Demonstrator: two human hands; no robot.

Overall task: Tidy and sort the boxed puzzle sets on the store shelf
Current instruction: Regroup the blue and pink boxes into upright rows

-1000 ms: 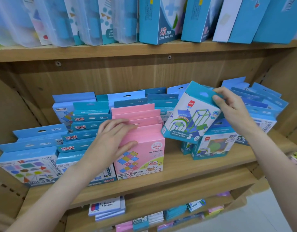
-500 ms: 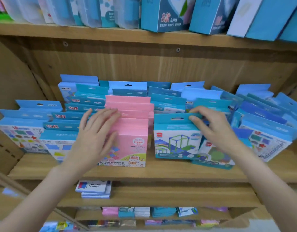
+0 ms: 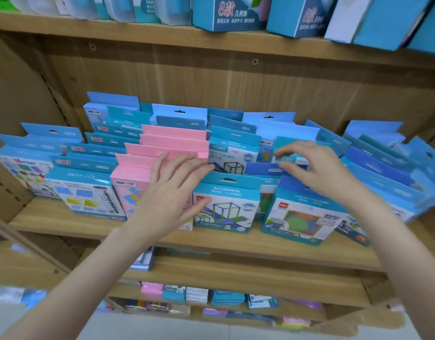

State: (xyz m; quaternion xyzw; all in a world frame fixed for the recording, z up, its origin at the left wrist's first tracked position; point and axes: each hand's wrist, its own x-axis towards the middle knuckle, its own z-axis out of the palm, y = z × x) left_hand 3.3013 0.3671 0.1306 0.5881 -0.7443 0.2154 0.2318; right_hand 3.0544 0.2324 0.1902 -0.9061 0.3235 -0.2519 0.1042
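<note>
Fingers (image 3: 184,165) of your left hand (image 3: 172,195) are spread and nearly straight, lying across the front of the row of pink cardboard puzzle boxes (image 3: 162,148), with the thumb touching the upper left corner of the teal box printed with a green cube frame (image 3: 226,207). Half a second ago that hand lay further left on the pink row; it has slid toward the teal box. Your right hand (image 3: 319,168) has let go of that box, which now stands upright at the front of the wooden middle shelf (image 3: 236,244), just right of the pink row. Its fingers are curled now, with thumb and forefinger pinching the top flap of a light teal box (image 3: 288,148) further back. A second ago you held the cube-frame box tilted in the air. Just right of it stands a teal box showing a green circle (image 3: 302,217). Blue and teal boxes (image 3: 84,168) fill the rows to the left and right.
</note>
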